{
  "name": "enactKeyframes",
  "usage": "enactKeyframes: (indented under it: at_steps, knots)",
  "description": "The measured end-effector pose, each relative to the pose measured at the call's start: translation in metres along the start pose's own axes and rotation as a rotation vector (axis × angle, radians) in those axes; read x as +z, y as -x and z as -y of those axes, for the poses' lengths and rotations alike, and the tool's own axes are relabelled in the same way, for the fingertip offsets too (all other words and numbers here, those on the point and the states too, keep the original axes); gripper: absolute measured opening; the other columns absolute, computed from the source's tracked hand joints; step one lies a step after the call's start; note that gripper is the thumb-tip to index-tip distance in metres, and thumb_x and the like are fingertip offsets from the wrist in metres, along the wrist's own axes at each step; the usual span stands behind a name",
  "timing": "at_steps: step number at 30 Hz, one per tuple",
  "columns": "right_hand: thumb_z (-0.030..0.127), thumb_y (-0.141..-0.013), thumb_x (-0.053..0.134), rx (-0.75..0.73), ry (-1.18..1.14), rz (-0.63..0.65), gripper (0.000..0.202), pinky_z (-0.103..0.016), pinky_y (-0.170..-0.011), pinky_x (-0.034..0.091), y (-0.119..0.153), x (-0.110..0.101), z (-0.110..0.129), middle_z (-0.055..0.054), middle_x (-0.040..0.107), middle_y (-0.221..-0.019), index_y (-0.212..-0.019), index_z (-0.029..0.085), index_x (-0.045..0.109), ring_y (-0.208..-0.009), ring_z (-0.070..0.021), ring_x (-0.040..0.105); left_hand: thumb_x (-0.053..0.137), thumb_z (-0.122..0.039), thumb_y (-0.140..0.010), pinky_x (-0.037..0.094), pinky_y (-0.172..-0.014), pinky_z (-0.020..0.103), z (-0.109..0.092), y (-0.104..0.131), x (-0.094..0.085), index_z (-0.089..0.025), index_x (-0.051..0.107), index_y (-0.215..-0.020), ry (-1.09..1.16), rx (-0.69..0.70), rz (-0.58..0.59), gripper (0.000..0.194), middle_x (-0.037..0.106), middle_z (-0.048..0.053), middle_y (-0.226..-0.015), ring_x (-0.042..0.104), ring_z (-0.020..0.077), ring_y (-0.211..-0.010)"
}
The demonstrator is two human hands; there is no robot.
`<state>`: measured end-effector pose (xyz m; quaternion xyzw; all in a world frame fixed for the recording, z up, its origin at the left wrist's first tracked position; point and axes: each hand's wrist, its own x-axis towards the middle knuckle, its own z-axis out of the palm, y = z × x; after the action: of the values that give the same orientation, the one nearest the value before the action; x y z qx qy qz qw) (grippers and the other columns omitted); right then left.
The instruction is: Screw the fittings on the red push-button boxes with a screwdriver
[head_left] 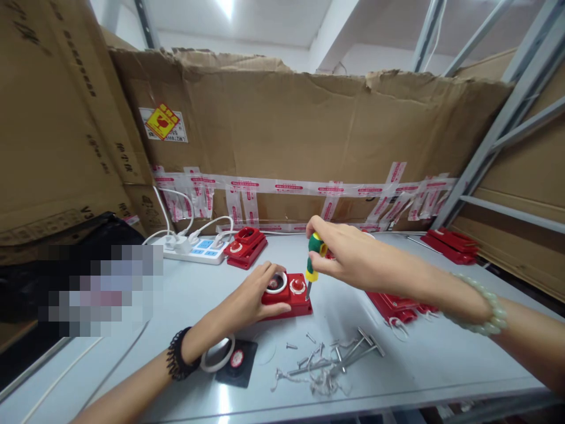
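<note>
My left hand point(258, 292) is wrapped over the left end of a red rectangular housing point(289, 307), thumb along its front side. On the housing's top are a white ring point(276, 282) around a dark round window and a red round knob point(298, 285) with white cord about it. In my right hand point(338, 247) is a screwdriver point(312, 257) with a green and yellow handle, held upright. Its shaft points down at the housing's right corner, where the tip seems to meet a screw; the exact contact is too small to tell.
Loose screws point(291, 346), metal T-shaped rods point(353, 353) and white cord lie in front. A black square sheet point(238, 362) and another white ring point(218, 353) are near my left wrist. More red housings point(246, 247) stand behind and right, beside a power strip point(198, 252). Cardboard point(309, 129) walls the back.
</note>
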<state>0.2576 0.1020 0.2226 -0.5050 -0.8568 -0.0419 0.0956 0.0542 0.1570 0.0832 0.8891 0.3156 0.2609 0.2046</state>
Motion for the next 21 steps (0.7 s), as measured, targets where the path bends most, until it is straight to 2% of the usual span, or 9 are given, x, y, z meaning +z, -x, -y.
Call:
enactKeyframes:
  at_steps: [3,5,7,12,14,18,21]
  knots:
    - [0.03,-0.085,0.044,0.025,0.013,0.022,0.012,-0.026,-0.049,0.026,0.0,0.0,0.002,-0.003,0.059,-0.071,-0.084,0.018,0.044,-0.058,-0.0144,0.051,0.065,-0.036,-0.079,0.043,-0.083,0.036,0.0,0.0,0.0,-0.023,0.045,-0.113,-0.011,-0.004,-0.003,0.042,0.051,0.006,-0.106,0.051,0.0221,-0.093]
    - [0.042,-0.089,0.041,0.05,0.089,-0.02,0.025,-0.027,-0.047,0.024,-0.002,0.004,0.001,-0.003,0.058,-0.065,-0.085,0.018,0.045,-0.056,-0.0161,0.05,0.065,-0.037,-0.079,0.043,-0.082,0.036,-0.001,0.0,0.0,-0.023,0.045,-0.114,-0.014,-0.004,-0.006,0.042,0.051,0.006,-0.105,0.051,0.0223,-0.092]
    - [0.047,-0.09,0.037,0.064,0.15,-0.069,0.031,-0.027,-0.046,0.022,-0.003,0.008,0.0,-0.003,0.056,-0.063,-0.086,0.017,0.045,-0.054,-0.0167,0.05,0.065,-0.037,-0.079,0.043,-0.082,0.037,-0.001,0.0,0.0,-0.024,0.045,-0.115,-0.01,0.0,-0.007,0.043,0.051,0.007,-0.105,0.051,0.0226,-0.092]
    - [0.027,-0.085,0.042,0.015,0.023,-0.014,0.008,-0.025,-0.046,0.023,-0.001,0.006,-0.002,0.001,0.057,-0.064,-0.087,0.019,0.042,-0.051,-0.013,0.046,0.065,-0.036,-0.079,0.043,-0.082,0.036,-0.001,0.0,-0.001,-0.023,0.045,-0.113,-0.002,-0.002,-0.006,0.042,0.051,0.007,-0.105,0.051,0.0223,-0.092]
    - [0.029,-0.086,0.041,-0.013,0.023,0.001,0.01,-0.026,-0.045,0.023,0.0,0.007,-0.003,0.001,0.056,-0.063,-0.088,0.019,0.041,-0.051,-0.0131,0.046,0.065,-0.036,-0.079,0.043,-0.081,0.036,-0.001,0.0,-0.001,-0.022,0.045,-0.112,-0.001,0.0,-0.005,0.041,0.051,0.006,-0.104,0.051,0.0221,-0.092]
    - [0.039,-0.091,0.033,0.018,0.149,-0.091,0.023,-0.028,-0.047,0.02,-0.003,0.011,-0.005,-0.002,0.054,-0.061,-0.087,0.019,0.043,-0.052,-0.0163,0.047,0.065,-0.037,-0.08,0.043,-0.082,0.036,-0.002,0.0,-0.001,-0.024,0.045,-0.114,0.001,-0.003,-0.01,0.042,0.051,0.006,-0.105,0.051,0.0223,-0.092]
    - [0.031,-0.089,0.036,0.032,0.059,-0.065,0.014,-0.027,-0.048,0.022,-0.003,0.007,-0.004,-0.001,0.056,-0.064,-0.086,0.02,0.042,-0.055,-0.0155,0.048,0.065,-0.037,-0.08,0.043,-0.083,0.036,-0.002,0.001,-0.001,-0.024,0.044,-0.115,0.001,-0.001,-0.004,0.043,0.051,0.007,-0.107,0.051,0.0225,-0.093]
